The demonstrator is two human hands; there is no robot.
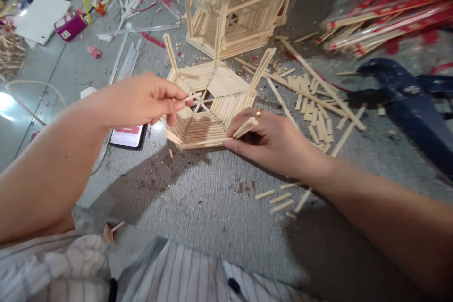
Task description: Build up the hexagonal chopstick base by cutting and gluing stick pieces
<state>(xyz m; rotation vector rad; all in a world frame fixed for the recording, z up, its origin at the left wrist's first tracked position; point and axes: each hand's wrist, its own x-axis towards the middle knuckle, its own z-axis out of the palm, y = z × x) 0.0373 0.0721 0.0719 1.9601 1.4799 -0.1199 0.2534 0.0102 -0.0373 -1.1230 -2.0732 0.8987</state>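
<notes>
A six-sided base of pale wooden sticks [208, 130] lies on the grey surface, with short stick posts rising from its corners. My left hand [152, 99] is over its left side, a thin wooden stick [192, 98] pinched between thumb and fingers above the base's centre. At the near right corner, my right hand [265, 139], with a ring on one finger, grips the base's edge beside a post [246, 127]. Behind stands a larger stick model house [230, 14] with a slatted roof and open sides.
Cut stick pieces [314, 104] are scattered to the right, more [279, 198] near the front. Blue-handled cutters [410, 99] lie far right, below red-and-clear packets of sticks [389, 14]. A phone [127, 137] sits under my left wrist; a purple box [70, 24] and clutter lie back left.
</notes>
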